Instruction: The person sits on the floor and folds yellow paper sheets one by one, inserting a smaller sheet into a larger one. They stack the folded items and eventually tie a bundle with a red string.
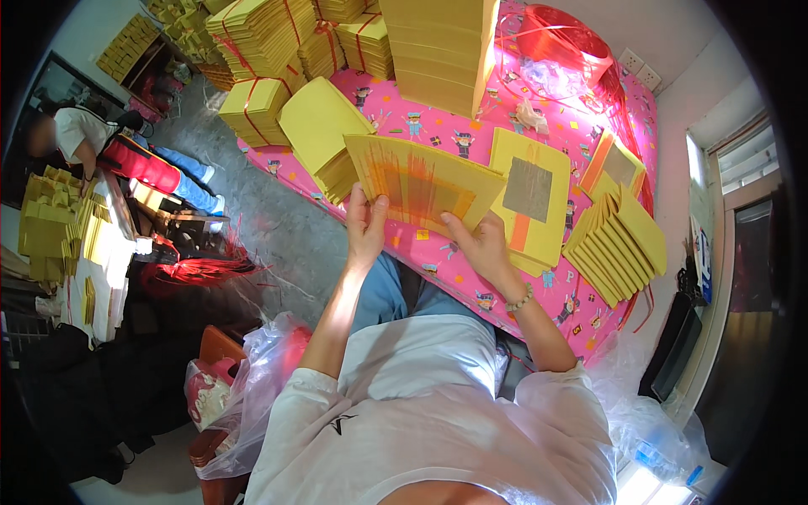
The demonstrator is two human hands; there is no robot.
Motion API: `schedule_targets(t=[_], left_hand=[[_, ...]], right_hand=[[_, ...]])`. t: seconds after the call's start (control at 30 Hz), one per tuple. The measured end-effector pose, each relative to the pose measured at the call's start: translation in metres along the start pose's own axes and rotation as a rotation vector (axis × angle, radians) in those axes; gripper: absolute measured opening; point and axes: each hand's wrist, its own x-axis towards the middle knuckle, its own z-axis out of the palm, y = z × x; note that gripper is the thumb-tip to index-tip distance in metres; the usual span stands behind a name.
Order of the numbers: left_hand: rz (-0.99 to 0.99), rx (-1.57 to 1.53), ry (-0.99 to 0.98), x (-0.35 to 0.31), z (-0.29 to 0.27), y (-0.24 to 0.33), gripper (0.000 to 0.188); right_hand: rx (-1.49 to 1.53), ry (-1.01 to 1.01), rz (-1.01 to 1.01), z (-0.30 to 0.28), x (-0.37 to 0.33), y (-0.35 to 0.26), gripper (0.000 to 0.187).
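Observation:
Both hands hold a yellow paper sheet (404, 172) with streaky orange-red marks, tilted up above the table's near edge; whether it is one sheet or a few cannot be told. My left hand (367, 225) grips its lower left part, thumb on the front. At its lower right edge, my right hand (484, 246) pinches it, with a beaded bracelet on the wrist. Just right lies a yellow paper stack (547, 160) with a grey square on an orange strip. A similar smaller piece (621, 166) and a fanned bundle of folded yellow paper (613, 248) lie farther right. Left of the sheet is a plain yellow stack (324, 118).
A pink patterned cloth (421, 126) covers the table. Behind stand a tall yellow stack (438, 55), bundles tied with red strips (261, 38) and a red strip coil (560, 38). At left, a co-worker (139, 160) leans over another table. Plastic bags (269, 370) hang beside me.

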Motion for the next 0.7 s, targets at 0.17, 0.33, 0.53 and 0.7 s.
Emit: schedule_targets(t=[0.17,0.33,0.53,0.7], left_hand=[[0.023,0.044,-0.011,0.003,-0.004,0.000,0.023],[0.059,0.030,0.016,0.003,0.000,0.008,0.023],[0.004,-0.014,-0.011,0.004,-0.002,0.010,0.028],[-0.015,-0.004,-0.037,0.005,-0.006,0.004,0.032]], right_hand=[[-0.100,0.066,-0.212,0.002,0.001,-0.004,0.025],[0.134,0.086,-0.058,0.009,-0.006,0.006,0.023],[0.049,0.084,-0.092,0.013,-0.007,0.020,0.023],[0.113,0.085,-0.028,0.013,-0.004,0.013,0.022]])
